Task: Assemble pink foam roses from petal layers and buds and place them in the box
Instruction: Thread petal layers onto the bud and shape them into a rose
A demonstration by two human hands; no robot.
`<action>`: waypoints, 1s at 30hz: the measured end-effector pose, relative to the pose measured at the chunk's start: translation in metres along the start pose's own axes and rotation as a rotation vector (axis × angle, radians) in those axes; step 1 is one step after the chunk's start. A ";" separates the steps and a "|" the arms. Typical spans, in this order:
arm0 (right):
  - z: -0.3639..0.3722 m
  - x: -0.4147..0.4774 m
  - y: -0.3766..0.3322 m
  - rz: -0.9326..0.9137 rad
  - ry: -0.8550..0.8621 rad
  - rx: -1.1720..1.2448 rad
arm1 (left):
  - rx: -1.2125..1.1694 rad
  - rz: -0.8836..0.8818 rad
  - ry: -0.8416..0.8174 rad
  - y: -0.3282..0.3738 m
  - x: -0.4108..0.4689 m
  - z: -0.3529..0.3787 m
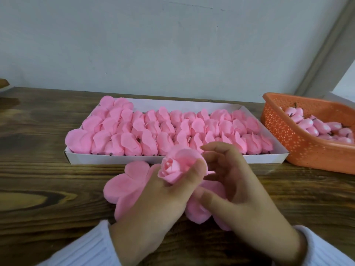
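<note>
My left hand grips a pink foam rose, its bud wrapped in a petal layer, just in front of the white box. My right hand hovers right beside the rose with fingers loosely curled; whether they touch the petals is unclear. Flat pink petal layers lie on the table under both hands. The box holds several rows of finished pink roses.
An orange perforated basket with several pink buds stands at the right, touching the box's corner. The wooden table runs up to a pale wall behind. White sleeves cover both wrists.
</note>
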State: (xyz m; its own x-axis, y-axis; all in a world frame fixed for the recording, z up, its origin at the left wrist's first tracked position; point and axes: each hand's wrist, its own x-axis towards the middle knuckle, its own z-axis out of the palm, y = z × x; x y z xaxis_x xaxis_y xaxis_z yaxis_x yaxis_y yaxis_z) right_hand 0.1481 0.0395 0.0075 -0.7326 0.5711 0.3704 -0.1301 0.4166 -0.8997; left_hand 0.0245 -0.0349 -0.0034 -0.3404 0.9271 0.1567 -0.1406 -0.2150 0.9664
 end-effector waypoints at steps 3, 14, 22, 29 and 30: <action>0.004 0.000 0.000 0.070 -0.020 0.110 | -0.026 -0.006 -0.016 0.002 -0.001 0.003; -0.004 0.005 -0.001 0.233 -0.129 0.420 | 0.134 0.013 -0.179 0.007 -0.003 -0.004; -0.015 0.007 0.005 0.315 -0.201 0.494 | 0.145 0.054 -0.152 0.010 -0.004 -0.003; -0.023 0.010 -0.004 0.225 0.078 0.133 | 0.090 0.036 0.067 0.023 -0.006 0.009; -0.021 0.010 -0.004 0.172 0.118 0.089 | 0.096 0.025 0.082 0.023 -0.006 0.010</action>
State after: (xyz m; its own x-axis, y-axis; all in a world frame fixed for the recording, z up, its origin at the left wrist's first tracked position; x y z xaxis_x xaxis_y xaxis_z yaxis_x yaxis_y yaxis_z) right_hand 0.1557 0.0585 0.0200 -0.6667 0.7091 0.2296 -0.0722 0.2451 -0.9668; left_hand 0.0324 -0.0425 0.0199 -0.4185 0.8926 0.1677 -0.0428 -0.2038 0.9781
